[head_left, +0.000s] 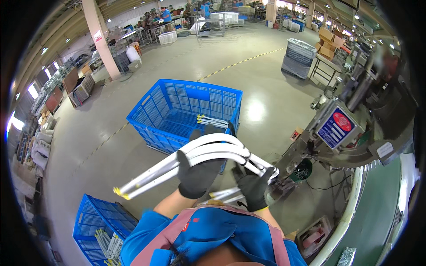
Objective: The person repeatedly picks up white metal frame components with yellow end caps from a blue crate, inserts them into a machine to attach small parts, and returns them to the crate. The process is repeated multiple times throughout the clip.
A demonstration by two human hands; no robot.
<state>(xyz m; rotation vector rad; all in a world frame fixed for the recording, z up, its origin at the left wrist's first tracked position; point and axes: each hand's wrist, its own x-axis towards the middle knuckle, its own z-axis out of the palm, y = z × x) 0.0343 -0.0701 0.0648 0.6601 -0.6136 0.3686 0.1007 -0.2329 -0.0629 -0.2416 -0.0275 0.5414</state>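
Both my hands wear black gloves and hold a bundle of bent white tubes [217, 138] in front of my body. Yellow tips show at the bundle's left end, and dark bands ring the tubes near the right end. My left hand [195, 175] is closed round the tubes left of their bend. Close to the right end, my right hand [253, 186] grips the same bundle. Beyond it, a large blue plastic crate [195, 94] stands on the floor. Several white tubes with yellow tips [213, 121] lie inside, at the crate's right side.
Another blue crate [95, 213] with more white tubes [106, 244] stands at lower left. To my right are a machine with a blue-and-red label [337, 126] and a green-topped surface [377, 213]. Farther off are wrapped stacked crates [298, 57], cartons [327, 44] and a pillar [101, 40].
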